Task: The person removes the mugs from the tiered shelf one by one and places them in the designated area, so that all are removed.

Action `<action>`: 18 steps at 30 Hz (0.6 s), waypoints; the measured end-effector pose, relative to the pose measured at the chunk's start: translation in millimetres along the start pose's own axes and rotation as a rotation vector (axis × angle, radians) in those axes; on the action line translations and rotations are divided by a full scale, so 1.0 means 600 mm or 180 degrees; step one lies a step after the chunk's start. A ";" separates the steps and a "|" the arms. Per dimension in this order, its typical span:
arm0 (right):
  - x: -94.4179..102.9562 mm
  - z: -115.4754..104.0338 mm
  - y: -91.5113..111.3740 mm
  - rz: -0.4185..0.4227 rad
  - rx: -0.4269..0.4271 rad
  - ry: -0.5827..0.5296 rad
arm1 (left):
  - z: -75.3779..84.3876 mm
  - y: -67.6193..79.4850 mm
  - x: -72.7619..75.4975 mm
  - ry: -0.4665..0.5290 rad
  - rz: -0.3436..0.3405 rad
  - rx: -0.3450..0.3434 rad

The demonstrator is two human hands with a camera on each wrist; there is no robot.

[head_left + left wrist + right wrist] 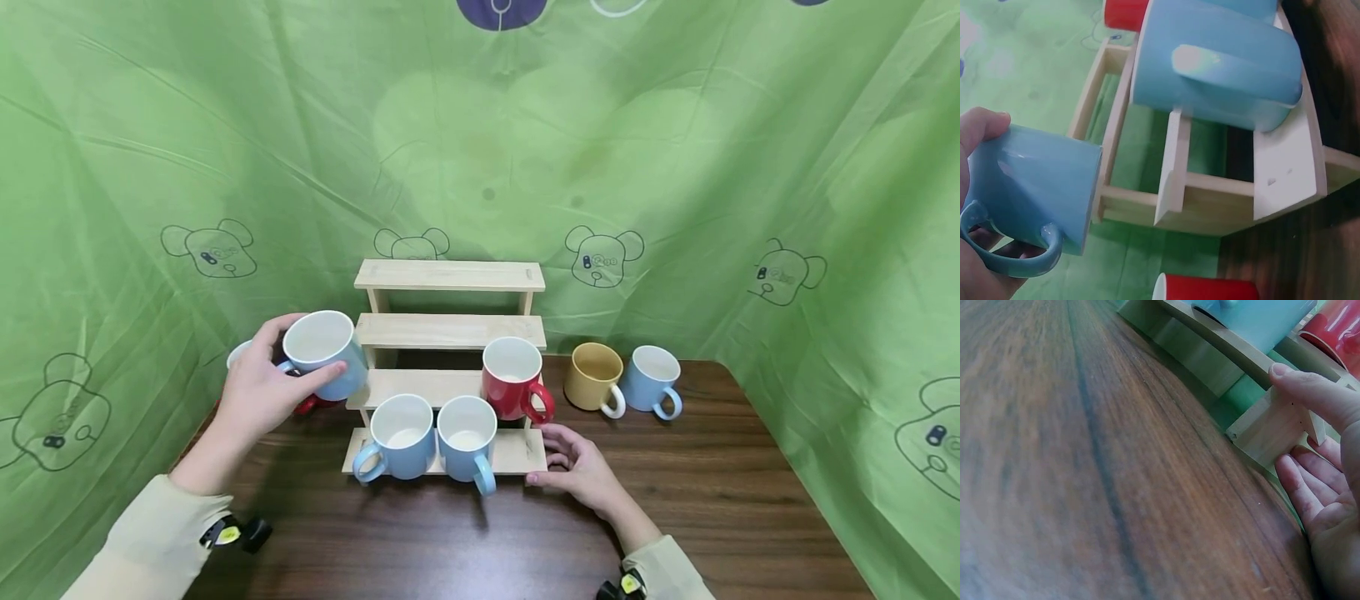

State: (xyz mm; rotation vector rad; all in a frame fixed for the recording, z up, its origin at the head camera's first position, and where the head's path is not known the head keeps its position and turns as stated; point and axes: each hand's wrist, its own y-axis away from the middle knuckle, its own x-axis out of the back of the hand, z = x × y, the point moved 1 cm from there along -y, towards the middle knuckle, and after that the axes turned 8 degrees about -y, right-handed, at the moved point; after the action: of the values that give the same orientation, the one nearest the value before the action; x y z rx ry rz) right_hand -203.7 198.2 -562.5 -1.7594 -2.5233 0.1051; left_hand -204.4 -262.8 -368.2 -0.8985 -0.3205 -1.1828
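Observation:
My left hand (258,387) holds a light blue mug (341,367) with a white inside, fingers and thumb round its body, in the air at the left side of a wooden stepped rack (450,275). In the left wrist view the mug's handle (1013,262) points down. My right hand (581,471) grips the rack's lower right corner, its thumb (1310,390) against the lowest step. On that step stand two light blue mugs (408,446) side by side. One step up, at the right, is a red mug (510,387).
On the brown table (720,500), a yellow mug (585,387) and another light blue mug (645,383) stand right of the rack. A red mug (1210,287) lies left of it, mostly hidden in the head view. Green cloth (675,167) hangs around the table.

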 end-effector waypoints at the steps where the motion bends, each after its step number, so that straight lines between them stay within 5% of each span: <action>1: 0.000 0.000 0.000 0.0003 -0.0002 -0.0001 | -0.003 0.000 0.004 0.0003 0.0021 0.0004; 18: -0.001 0.000 -0.001 -0.0005 0.0007 -0.0012 | -0.047 0.022 0.045 -0.0001 0.0222 0.0272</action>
State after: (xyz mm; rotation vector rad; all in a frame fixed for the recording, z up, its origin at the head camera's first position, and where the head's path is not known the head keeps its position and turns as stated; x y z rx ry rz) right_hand -204.0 197.6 -562.5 -1.7580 -2.5262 0.1115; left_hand -188.8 -300.4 -374.3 -0.8292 -0.3350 -1.0968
